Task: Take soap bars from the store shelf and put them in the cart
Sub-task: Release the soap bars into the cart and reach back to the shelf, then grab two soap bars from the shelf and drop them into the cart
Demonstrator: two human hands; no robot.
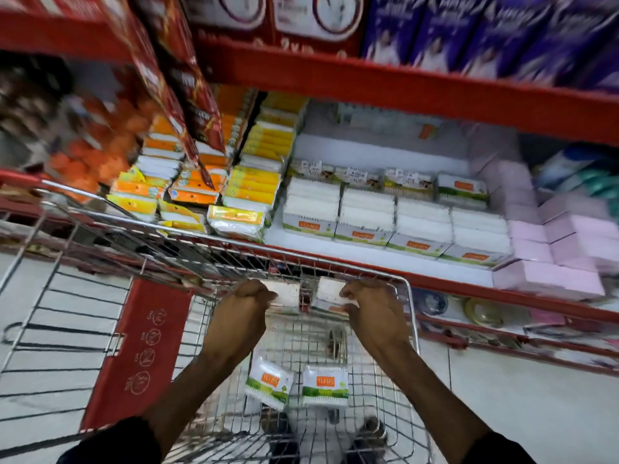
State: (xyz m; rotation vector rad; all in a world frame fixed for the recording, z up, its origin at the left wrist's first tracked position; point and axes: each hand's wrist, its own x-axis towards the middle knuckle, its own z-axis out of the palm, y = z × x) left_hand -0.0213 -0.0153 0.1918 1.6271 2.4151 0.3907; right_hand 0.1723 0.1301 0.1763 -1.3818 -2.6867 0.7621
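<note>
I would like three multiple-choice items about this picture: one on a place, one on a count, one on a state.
1. Where do the white packs with the orange label and green band lie?
A. on the cart floor
B. on the top shelf
C. on the store floor

2. How many such packs lie on the cart floor?
A. one
B. two
C. five

3. What is the state of the two hands?
A. both open and empty
B. only one holds something
C. each closed on a white pack

Key:
1 A, the packs lie on the wire bottom of the cart.
2 B, two lie side by side.
3 C, the left hand and the right hand each grip a white pack over the cart.
</note>
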